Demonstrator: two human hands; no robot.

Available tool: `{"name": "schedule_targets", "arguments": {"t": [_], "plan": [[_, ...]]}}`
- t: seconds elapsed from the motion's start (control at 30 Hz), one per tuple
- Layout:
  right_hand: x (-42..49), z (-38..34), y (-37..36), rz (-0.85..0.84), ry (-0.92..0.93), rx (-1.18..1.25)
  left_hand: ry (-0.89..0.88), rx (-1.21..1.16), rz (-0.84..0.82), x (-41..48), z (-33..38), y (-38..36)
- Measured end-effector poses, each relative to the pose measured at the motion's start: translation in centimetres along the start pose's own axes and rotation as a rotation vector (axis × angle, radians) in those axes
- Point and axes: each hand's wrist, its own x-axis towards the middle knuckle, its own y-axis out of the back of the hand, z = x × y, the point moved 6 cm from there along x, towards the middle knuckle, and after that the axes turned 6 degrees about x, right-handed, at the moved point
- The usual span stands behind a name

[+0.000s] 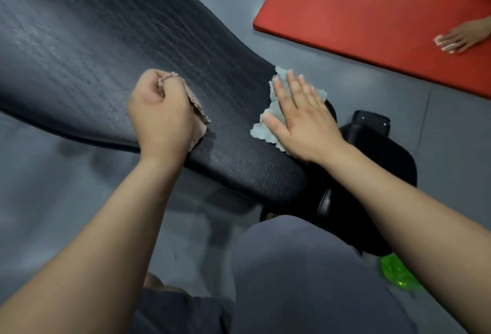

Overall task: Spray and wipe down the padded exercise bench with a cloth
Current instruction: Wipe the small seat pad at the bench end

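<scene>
The black padded bench [111, 41] runs from the upper left down to its narrow end at centre right. My left hand [159, 113] is curled into a fist round a bunched pinkish-beige cloth [198, 113], held against the pad's near edge. My right hand [300, 118] lies flat with straight fingers on a pale blue-grey cloth [268, 123], pressing it onto the narrow end of the pad. A bright green object [396, 272], blurred, sits on the floor at the lower right; I cannot tell what it is.
A red exercise mat [372, 14] lies on the grey floor at the upper right, with another person's hand [457, 38] resting on it. A smaller black pad and frame [372, 142] stand just beyond the bench's narrow end. My grey-trousered knee [292, 267] fills the lower centre.
</scene>
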Motion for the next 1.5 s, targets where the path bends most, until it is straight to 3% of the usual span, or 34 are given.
{"name": "schedule_targets", "arguments": {"t": [0.2,0.4,0.47,0.57,0.67,0.73,0.83,0.9,1.0,1.1,1.23,1.37,1.5], "plan": [[-7.9,-1.3,-2.4,0.046,0.125,0.041,-0.054,0.063,-0.161,-2.8,1.7,-5.2],[-6.9,1.6,-1.8,0.316,0.148,0.337,-0.085,0.105,-0.314,-4.6,3.6,-9.2],[-7.0,3.2,-0.4,0.368,0.09,0.501,-0.107,0.095,-0.346,-5.2,4.5,-10.3],[-8.0,6.2,2.4,0.379,-0.18,0.838,-0.099,0.073,-0.398,-6.0,5.3,-12.0],[-10.4,10.4,5.4,0.498,-0.354,0.975,-0.107,0.042,-0.459,-7.2,6.2,-13.6],[-11.6,12.5,6.4,0.508,-0.376,0.898,-0.105,0.028,-0.493,-7.7,6.6,-14.6],[-10.5,12.3,2.8,0.083,-0.257,0.387,-0.13,0.083,-0.568,-8.5,7.0,-16.2],[-9.6,12.1,-0.1,-0.022,-0.232,0.153,-0.183,0.153,-0.626,-9.1,7.5,-17.3],[-7.6,12.9,0.0,0.034,-0.323,0.169,-0.292,0.247,-0.656,-9.1,8.2,-18.8],[-5.7,14.5,0.7,-0.013,-0.371,0.219,-0.373,0.342,-0.712,-9.5,8.3,-20.5],[-8.7,12.9,0.1,0.032,-0.301,0.171,-0.444,0.421,-0.763,-10.4,7.9,-22.0],[-16.1,8.7,-2.2,-0.037,-0.225,0.144,-0.48,0.495,-0.77,-10.1,7.1,-22.5],[-15.8,9.8,-2.3,-0.026,-0.237,0.142,-0.45,0.549,-0.821,-10.0,6.4,-22.6]]}}
